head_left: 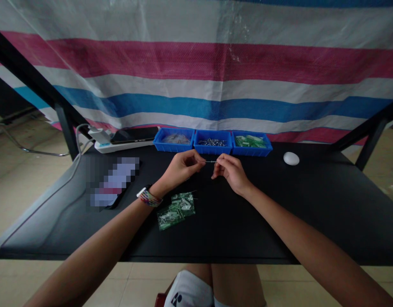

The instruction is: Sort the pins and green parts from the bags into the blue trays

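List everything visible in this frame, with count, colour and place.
thin pin: one, silvery, pinched between both hands
bins: three, blue, row at table's back
small bags: a pile, clear green, beside left wrist
oval object: one, white, right of bins
power strip: one, white, back left
phone: one, black, on power strip
table: one, black
tarp: one, pink-white-blue stripes, behind
wristband: one, multicoloured, left wrist
left hand: one, holding pin's left end
right hand: one, holding pin's right end

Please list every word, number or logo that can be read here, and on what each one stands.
No word or number is readable.
White shorts: small dark logo, letters unclear.
Green packets: print, if any, too small.
Flat thing on the table: blurred out.
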